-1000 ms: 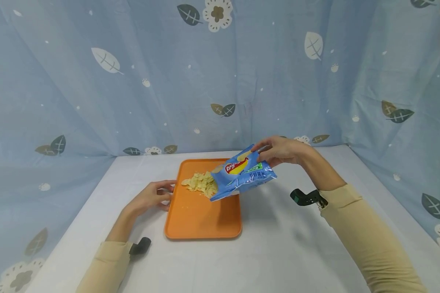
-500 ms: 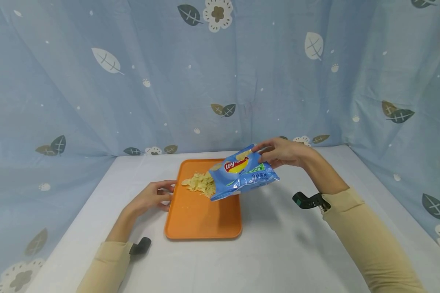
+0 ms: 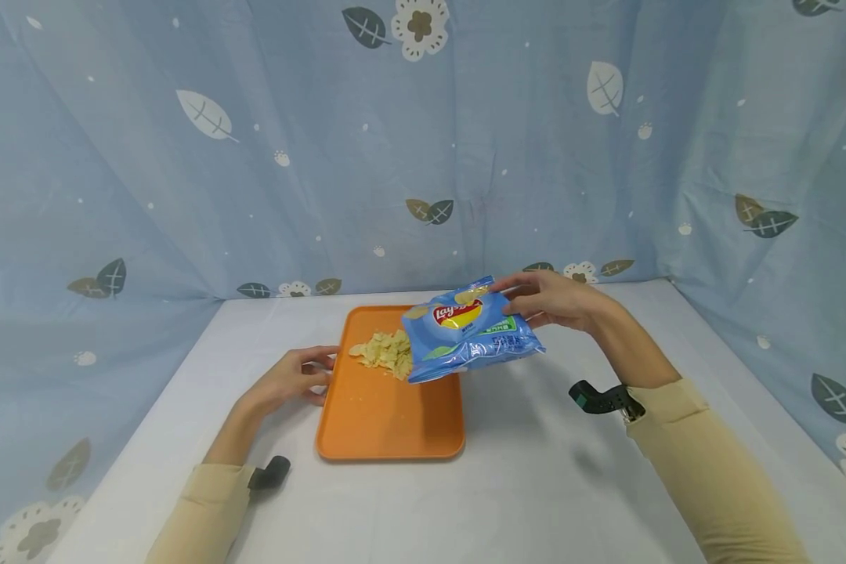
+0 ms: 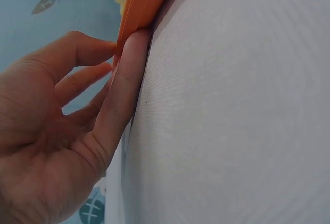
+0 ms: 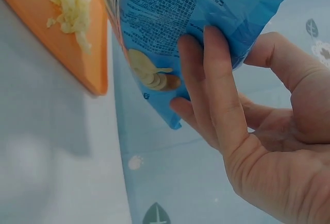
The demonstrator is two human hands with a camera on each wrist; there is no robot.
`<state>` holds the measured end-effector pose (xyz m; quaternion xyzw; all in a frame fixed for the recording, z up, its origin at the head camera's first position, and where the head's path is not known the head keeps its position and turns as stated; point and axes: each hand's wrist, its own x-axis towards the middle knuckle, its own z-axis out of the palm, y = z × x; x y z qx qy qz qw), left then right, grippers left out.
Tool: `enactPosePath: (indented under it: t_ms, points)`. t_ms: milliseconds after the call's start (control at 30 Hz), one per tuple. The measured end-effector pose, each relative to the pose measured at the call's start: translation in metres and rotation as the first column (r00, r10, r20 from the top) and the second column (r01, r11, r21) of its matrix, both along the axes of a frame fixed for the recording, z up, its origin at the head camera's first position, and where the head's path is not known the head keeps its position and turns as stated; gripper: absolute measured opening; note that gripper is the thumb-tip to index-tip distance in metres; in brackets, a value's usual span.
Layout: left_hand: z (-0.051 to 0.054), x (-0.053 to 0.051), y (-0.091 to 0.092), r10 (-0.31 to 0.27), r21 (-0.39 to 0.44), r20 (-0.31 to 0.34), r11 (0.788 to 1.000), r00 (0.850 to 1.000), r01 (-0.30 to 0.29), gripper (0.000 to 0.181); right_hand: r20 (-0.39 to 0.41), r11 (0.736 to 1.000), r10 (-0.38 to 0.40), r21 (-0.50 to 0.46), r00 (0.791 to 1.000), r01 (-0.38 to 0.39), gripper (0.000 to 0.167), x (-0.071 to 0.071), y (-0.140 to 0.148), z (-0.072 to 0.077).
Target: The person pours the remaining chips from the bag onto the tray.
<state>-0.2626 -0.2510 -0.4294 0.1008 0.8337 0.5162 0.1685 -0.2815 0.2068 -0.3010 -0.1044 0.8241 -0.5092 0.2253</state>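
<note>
An orange tray (image 3: 388,423) lies on the white table, with a heap of pale yellow potato chips (image 3: 383,352) on its far part. My left hand (image 3: 289,380) holds the tray's left edge; in the left wrist view the thumb and index finger meet at its orange rim (image 4: 147,2). Above the tray's right side, a blue Lay's chip bag (image 3: 458,333) hangs tilted, gripped near its upper right by my right hand (image 3: 557,301). In the right wrist view, several fingers lie along the printed back of the bag (image 5: 160,15), with the thumb on the other side.
White cloth covers the table (image 3: 536,486). A blue curtain (image 3: 324,157) with leaves and flowers hangs behind and at both sides. Each wrist carries a black camera mount, such as the right mount (image 3: 599,398).
My right hand and the chip bag have shifted slightly right, uncovering a little more of the tray behind. The bag's front has turned more level. My left hand and the tray stay put.
</note>
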Motion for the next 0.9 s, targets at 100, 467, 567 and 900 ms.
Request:
enactPosePath:
  t_ms: [100, 467, 567, 900]
  points:
    - [0.0, 0.0, -0.001, -0.01, 0.003, -0.004, 1.0, 1.0, 0.01, 0.061, 0.004, 1.0, -0.009, -0.015, 1.0, 0.01, 0.056, 0.002, 0.001, -0.002]
    - [0.0, 0.001, -0.001, 0.001, 0.008, -0.001, 1.0, 1.0, -0.001, 0.061, -0.045, 0.997, -0.031, -0.069, 0.998, 0.028, 0.058, 0.012, 0.01, -0.011]
    - [0.001, 0.001, -0.001, 0.004, 0.003, -0.002, 1.0, 1.0, -0.004, 0.062, -0.065, 0.996, -0.047, -0.077, 0.997, 0.042, 0.06, 0.015, 0.013, -0.015]
    - [0.001, 0.0, -0.002, -0.003, 0.003, 0.001, 1.0, 1.0, 0.003, 0.061, -0.107, 0.99, -0.104, -0.11, 0.989, 0.092, 0.06, 0.021, 0.021, -0.026]
